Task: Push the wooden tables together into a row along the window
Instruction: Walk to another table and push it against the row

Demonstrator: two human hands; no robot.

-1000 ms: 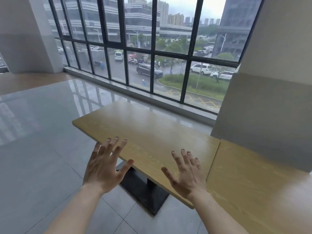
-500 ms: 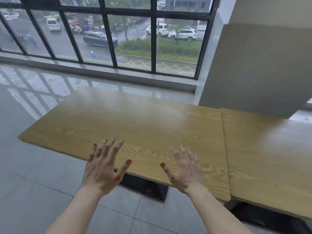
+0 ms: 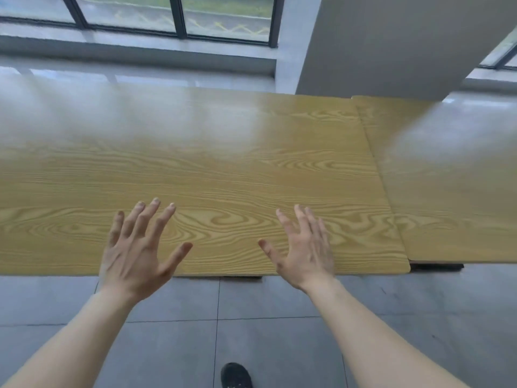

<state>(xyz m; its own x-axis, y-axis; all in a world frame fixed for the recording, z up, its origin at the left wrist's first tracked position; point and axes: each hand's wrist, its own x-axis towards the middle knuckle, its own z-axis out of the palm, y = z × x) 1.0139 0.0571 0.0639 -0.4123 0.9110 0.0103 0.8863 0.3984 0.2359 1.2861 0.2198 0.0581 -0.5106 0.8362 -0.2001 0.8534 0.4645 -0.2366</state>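
Observation:
A long wooden table (image 3: 212, 163) with a light oak grain fills the middle of the view, its near edge running straight across in front of me. A second wooden table (image 3: 453, 197) butts against its right end, the seam between them narrow. My left hand (image 3: 137, 247) hovers over the near edge of the long table with fingers spread and nothing in it. My right hand (image 3: 303, 249) does the same further right, palm down, fingers apart. Whether either palm touches the tabletop I cannot tell.
The window (image 3: 173, 15) with dark frames runs along the far side, above a low sill (image 3: 134, 49). A grey pillar (image 3: 391, 43) stands behind the seam of the two tables. Grey floor tiles (image 3: 265, 326) lie under me, with my black shoe (image 3: 236, 375) at the bottom.
The view has tilted down and come closer, squaring up with the long table's near edge. Both hands stay spread and now sit over that edge.

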